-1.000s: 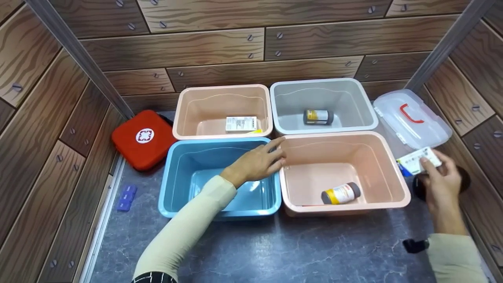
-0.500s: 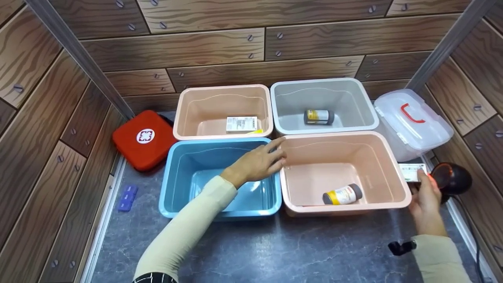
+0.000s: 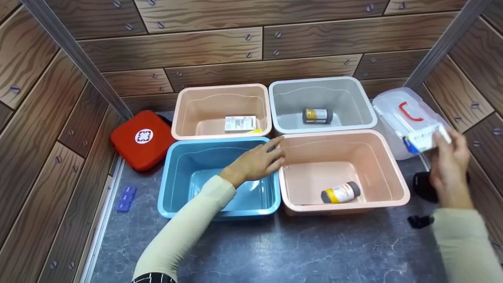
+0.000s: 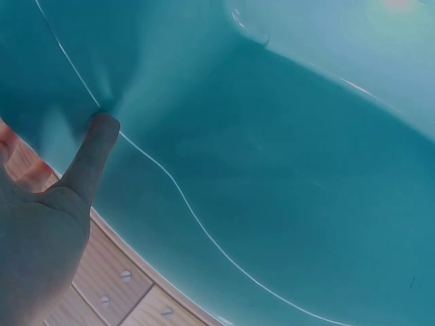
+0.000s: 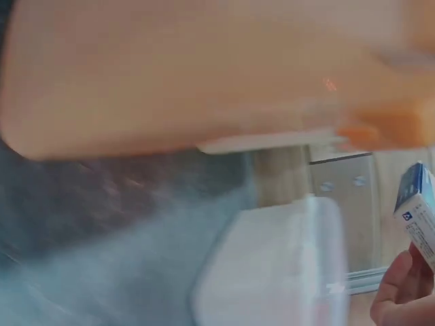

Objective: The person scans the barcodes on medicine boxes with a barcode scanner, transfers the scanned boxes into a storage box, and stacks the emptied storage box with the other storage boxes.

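Note:
My right hand pinches a small white medicine box with a blue end, thumb on its printed face. It is raised at the right and overlaps the clear lidded case in the head view. The box and curled fingertips also show at the edge of the right wrist view. My left hand lies over the blue bin, its fingers loosely extended to the rim beside the front peach bin. In the left wrist view its thumb points against the blue inner wall.
A black device stands partly behind my right hand. The clear case has a red handle. Pill bottles lie in the front peach and grey bins; a white box lies in the back peach bin. A red case and purple pillbox lie left.
My right hand lowered the medicine box beside the black device, where a red glow showed, then raised it up and to the right. The left hand has stayed put.

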`<state>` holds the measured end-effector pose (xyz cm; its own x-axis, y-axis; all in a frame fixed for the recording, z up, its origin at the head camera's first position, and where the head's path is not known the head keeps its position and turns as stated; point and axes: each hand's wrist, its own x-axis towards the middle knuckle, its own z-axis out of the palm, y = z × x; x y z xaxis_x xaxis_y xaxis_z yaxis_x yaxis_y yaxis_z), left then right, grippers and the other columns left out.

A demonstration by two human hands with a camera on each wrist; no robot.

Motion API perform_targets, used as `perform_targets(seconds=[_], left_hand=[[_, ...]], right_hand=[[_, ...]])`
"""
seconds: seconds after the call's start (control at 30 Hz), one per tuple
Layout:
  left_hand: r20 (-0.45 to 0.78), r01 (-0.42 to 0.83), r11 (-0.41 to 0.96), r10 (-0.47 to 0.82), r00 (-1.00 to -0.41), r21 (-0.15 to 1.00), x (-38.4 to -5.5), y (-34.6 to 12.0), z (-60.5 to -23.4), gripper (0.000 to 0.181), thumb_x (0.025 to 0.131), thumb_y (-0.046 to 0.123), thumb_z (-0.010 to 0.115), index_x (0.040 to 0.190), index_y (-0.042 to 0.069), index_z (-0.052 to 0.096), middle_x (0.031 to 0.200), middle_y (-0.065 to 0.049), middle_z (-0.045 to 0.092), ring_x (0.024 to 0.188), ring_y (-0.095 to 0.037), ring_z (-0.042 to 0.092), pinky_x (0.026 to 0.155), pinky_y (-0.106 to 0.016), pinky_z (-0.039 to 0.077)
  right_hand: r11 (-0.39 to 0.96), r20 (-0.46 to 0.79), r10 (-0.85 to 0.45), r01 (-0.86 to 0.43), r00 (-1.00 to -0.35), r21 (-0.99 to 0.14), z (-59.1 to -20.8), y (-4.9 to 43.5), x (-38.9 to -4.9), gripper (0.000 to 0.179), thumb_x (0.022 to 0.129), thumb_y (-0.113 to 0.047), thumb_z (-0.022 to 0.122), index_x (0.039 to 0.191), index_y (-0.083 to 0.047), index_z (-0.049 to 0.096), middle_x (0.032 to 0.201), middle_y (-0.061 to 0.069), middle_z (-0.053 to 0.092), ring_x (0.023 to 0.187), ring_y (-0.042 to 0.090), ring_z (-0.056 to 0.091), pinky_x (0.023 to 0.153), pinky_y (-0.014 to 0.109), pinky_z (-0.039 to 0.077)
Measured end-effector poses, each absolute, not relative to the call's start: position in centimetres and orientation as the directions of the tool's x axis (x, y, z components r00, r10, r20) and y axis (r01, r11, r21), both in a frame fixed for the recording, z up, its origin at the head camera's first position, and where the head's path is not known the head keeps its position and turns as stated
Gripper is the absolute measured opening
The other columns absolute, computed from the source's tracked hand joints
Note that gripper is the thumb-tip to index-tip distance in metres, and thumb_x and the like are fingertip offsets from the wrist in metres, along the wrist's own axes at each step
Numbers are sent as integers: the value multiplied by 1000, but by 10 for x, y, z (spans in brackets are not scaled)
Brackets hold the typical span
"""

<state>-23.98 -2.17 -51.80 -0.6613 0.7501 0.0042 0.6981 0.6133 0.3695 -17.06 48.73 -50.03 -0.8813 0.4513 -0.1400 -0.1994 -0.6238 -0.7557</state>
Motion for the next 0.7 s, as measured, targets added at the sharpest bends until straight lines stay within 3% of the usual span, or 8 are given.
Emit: perform_targets(seconds=[0.27,0.7], left_hand=[[-6,685,623,742,-671,379,-240,-22,-518,44,119,45,35,147,24,60,183,-3,20,133,-37,63,110,-50,56],[-14,685,632,738,-674,362,-241,-23,-517,44,119,46,36,145,22,62,183,-2,21,136,-36,62,109,-51,57]], right_hand=[[-363,112,272,-210,-956,-908,-452,463,-221,27,100,12,68,122,-2,69,106,7,79,83,15,74,70,26,64],[-163,93,18,-95,-995,-982,-424,332,-316,32,100,1,76,128,-6,64,111,6,72,88,16,74,76,31,67]])
